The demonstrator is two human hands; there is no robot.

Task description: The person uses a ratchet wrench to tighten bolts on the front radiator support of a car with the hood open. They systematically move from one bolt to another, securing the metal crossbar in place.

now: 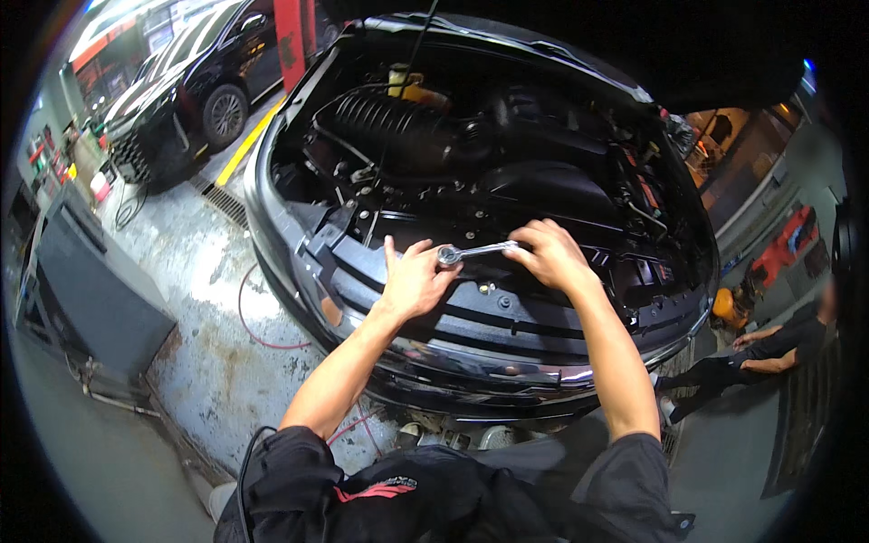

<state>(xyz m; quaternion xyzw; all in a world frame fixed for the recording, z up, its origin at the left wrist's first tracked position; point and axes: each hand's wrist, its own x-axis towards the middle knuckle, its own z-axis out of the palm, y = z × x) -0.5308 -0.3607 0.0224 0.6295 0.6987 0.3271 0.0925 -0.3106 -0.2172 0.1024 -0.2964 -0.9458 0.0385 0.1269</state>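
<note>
A chrome ratchet wrench [482, 251] lies nearly level over the front panel [434, 303] of a dark car's open engine bay. Its round head is at my left hand [418, 282], whose thumb and nearer fingers close about it while the outer fingers point forward. My right hand [554, 257] grips the handle's far end with bent fingers. What sits under the ratchet's head is hidden by the head and my left hand. A brass-coloured bolt [484, 289] and a dark round fastener [505, 302] show on the panel just in front of me.
A ribbed intake hose [389, 122] and black engine cover [552, 190] lie beyond my hands. A thin prop rod [405, 86] rises at the left. A red hose [256, 337] crosses the floor. Another dark car [195, 90] stands far left; a person [769, 357] is at right.
</note>
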